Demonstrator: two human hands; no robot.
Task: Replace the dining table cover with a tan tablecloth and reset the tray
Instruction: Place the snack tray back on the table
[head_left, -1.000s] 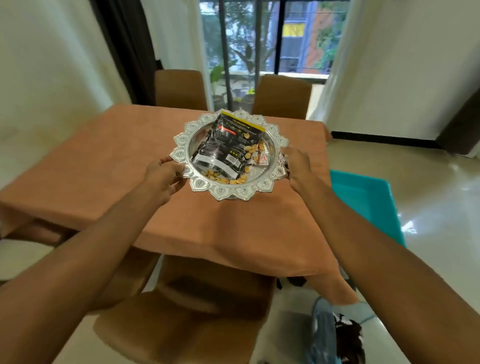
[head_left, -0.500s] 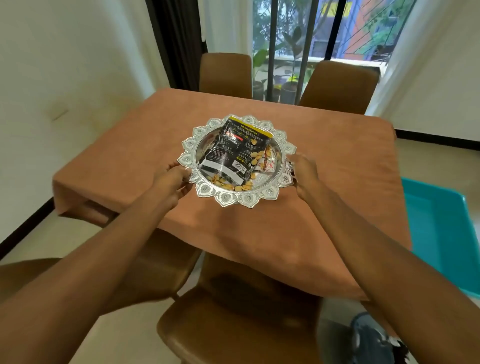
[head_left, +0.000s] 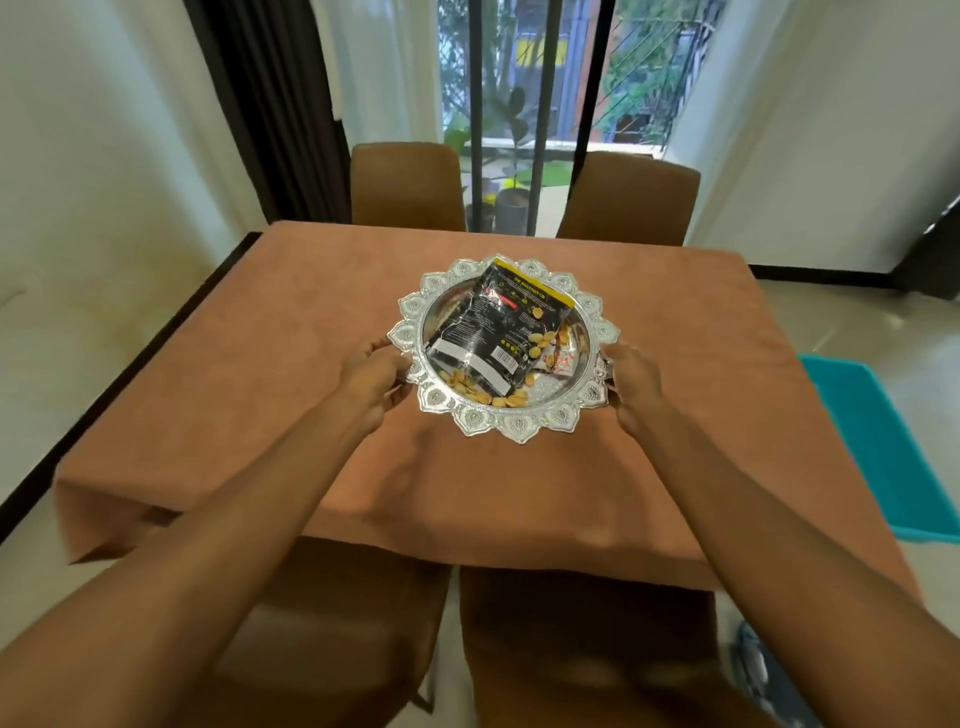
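Silver tray (head_left: 511, 426) gripped at opposite rims by left hand (head_left: 371, 376) and right hand (head_left: 631, 384), holding black snack packet (head_left: 493, 327) and loose nuts (head_left: 501, 399), over tan tablecloth (head_left: 249, 374).

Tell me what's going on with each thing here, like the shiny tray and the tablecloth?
Silver tray: held at both sides over the table.
Black snack packet: lying in the tray, loose nuts beside it.
Tan tablecloth: spread over the table.
Left hand: gripping the tray's rim.
Right hand: gripping the opposite rim.
Chairs: pushed in.
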